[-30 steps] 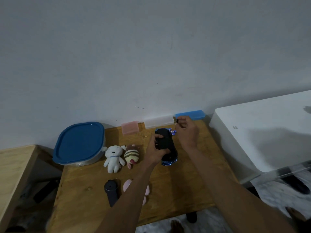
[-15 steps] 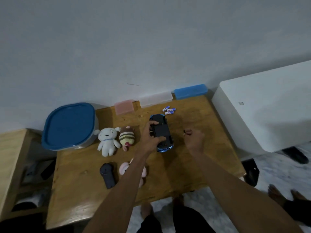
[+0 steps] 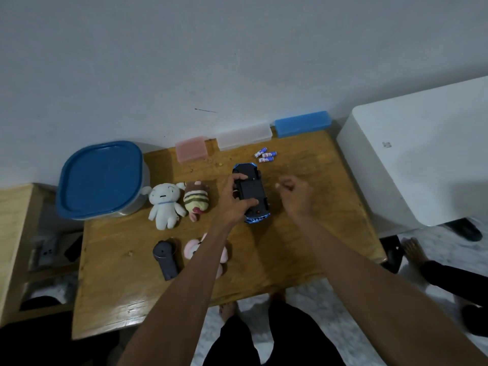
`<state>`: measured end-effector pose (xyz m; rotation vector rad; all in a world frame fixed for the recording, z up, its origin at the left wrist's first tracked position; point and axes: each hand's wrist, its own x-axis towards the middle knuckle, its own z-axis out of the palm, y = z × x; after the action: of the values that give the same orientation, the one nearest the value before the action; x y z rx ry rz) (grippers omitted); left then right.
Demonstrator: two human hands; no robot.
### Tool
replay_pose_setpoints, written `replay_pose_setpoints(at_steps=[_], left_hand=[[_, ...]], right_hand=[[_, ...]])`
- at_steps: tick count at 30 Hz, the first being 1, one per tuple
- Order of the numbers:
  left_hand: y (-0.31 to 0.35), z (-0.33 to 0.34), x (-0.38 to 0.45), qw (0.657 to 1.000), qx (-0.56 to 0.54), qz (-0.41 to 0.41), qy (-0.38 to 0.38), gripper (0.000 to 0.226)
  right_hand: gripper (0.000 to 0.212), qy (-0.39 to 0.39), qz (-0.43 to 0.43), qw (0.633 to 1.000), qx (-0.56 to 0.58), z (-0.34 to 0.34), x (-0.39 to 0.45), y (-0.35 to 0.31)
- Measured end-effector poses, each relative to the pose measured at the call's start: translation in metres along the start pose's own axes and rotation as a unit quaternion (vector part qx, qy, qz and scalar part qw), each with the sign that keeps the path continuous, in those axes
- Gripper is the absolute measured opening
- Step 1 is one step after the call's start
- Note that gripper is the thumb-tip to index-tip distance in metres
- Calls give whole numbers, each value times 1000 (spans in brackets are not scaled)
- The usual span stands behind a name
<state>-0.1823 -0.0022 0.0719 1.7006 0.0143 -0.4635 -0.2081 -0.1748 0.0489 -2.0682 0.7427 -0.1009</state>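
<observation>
A blue toy car [image 3: 250,191] lies upside down on the wooden table [image 3: 303,233], its black underside facing up. My left hand [image 3: 232,204] grips the car from the left, thumb on the far end and fingers on the underside. My right hand [image 3: 295,196] hovers just right of the car with its fingers curled and its thumb and forefinger pinched together. The small dark piece it pinched a moment ago is hidden inside the fingers. Three small batteries [image 3: 265,157] lie loose beyond the car.
A blue-lidded container [image 3: 100,178] sits at back left. A white plush [image 3: 163,204], a striped plush [image 3: 196,202], a pink plush [image 3: 192,249] and a dark remote [image 3: 165,256] lie left of my arm. Pink [image 3: 191,149], clear [image 3: 244,136] and blue boxes [image 3: 302,124] line the wall. A white cabinet [image 3: 422,159] stands at right.
My right hand came back from the batteries by the wall to beside the car, pinching a small dark piece. My left hand kept hold of the car.
</observation>
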Motion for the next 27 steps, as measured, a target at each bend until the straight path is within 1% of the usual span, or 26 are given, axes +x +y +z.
replay_pose_setpoints(at_steps=[2, 4, 6, 8, 12, 17, 20, 22, 23, 27], left_hand=[[-1, -2, 0, 1000, 7, 10, 6, 60], [-2, -5, 0, 1000, 17, 21, 12, 61], [-4, -8, -3, 999, 18, 31, 12, 61], [-6, -12, -6, 999, 12, 35, 11, 61], [-13, -17, -12, 999, 20, 42, 18, 62], [-18, -23, -17, 999, 22, 41, 16, 71], [-19, -27, -21, 999, 11, 32, 17, 71], [-18, -29, -23, 999, 6, 27, 17, 69], [-19, -30, -24, 1000, 3, 26, 17, 69], [-21, -33, -25, 999, -15, 20, 23, 70]], right_hand=[[21, -35, -45, 997, 49, 1, 4, -20], [21, -87, -80, 992, 48, 4, 8, -36], [22, -137, -98, 985, 29, 8, 9, -44], [23, -163, -96, 982, 7, 13, 7, -47], [18, -167, -86, 982, -10, 20, -1, -51], [11, -195, -42, 979, 32, 17, -7, -58], [8, -219, -6, 974, 62, 9, -10, -61], [7, -217, 18, 971, 103, 4, -13, -60], [7, -203, 33, 970, 130, 2, -14, -59], [9, -111, 88, 971, 194, -4, -13, -43]])
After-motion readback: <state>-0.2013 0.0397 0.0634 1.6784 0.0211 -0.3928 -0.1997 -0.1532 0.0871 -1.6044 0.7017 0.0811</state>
